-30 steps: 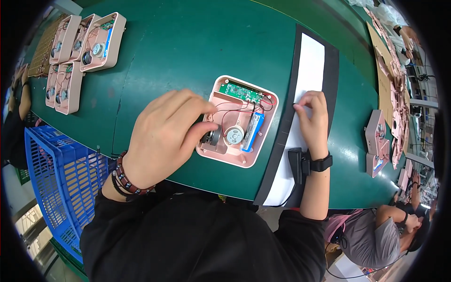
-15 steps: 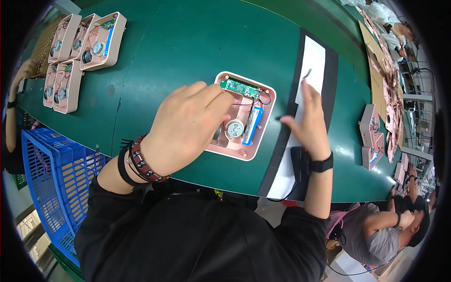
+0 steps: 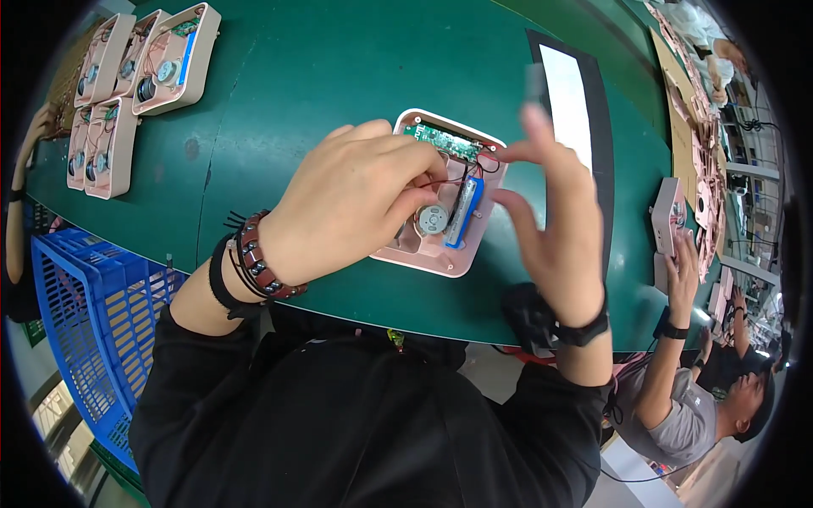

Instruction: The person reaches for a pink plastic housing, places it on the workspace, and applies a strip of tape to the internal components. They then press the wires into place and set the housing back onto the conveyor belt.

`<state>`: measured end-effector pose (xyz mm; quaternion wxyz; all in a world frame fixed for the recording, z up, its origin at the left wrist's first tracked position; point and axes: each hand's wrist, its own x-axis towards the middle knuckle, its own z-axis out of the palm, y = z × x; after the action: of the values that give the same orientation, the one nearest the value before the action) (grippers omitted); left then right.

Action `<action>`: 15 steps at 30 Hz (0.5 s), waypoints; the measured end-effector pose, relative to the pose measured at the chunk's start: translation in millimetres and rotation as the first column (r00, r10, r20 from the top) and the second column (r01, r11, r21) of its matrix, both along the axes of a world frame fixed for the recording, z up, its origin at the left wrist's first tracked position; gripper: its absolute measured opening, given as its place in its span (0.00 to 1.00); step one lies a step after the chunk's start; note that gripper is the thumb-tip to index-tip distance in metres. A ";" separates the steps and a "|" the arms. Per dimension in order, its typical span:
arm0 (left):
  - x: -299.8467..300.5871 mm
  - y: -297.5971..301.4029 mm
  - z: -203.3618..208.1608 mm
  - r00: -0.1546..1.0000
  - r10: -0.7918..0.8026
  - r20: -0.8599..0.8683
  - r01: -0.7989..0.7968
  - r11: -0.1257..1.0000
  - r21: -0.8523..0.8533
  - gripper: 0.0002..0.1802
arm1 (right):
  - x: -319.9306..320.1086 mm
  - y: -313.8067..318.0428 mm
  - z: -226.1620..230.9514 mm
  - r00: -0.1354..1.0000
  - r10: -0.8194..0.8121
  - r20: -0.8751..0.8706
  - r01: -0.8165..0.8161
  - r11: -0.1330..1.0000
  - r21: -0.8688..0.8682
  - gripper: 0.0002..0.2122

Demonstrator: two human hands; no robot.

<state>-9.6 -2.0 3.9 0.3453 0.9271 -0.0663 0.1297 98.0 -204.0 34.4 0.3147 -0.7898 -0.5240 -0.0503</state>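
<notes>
Here, in the head view, the pink housing (image 3: 436, 256) lies open on the green table (image 3: 313, 68), between the hands. The left hand (image 3: 351, 199) curls over its left side by the thin wires (image 3: 453, 181); whether it pinches one, I cannot tell. The right hand (image 3: 559, 220) spreads thumb and fingers at the right, a blurred grey piece (image 3: 534, 82) by its far fingertip. Wire-arranging seems in hand; the next move calls for slack kept clear of the blue battery (image 3: 465, 212).

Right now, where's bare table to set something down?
Bare green tabletop stretches between the grouped pink housings, far left, and the left hand. It's crowded around the central pink housing, with the right hand at its right edge.
</notes>
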 end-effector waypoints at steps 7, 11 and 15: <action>-0.5 8.0 0.8 0.990 -0.100 0.098 0.104 0.994 -0.034 0.08 | 9.2 3.2 -28.1 0.961 0.278 -0.007 -0.278 0.961 -0.017 0.41; 1.5 6.1 -1.2 0.988 0.072 0.135 -0.082 0.994 0.074 0.10 | 3.1 6.7 -25.2 0.947 0.294 -0.125 -0.292 0.956 0.039 0.42; 4.2 3.5 3.0 0.985 0.142 0.097 -0.147 0.988 0.043 0.10 | 0.0 11.3 -38.2 0.969 0.232 -0.082 -0.223 0.969 0.103 0.42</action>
<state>-5.4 1.5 6.9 0.3084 0.9306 -0.0181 0.1962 98.0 -192.8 -3.8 0.3791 -0.7103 -0.5931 -0.0011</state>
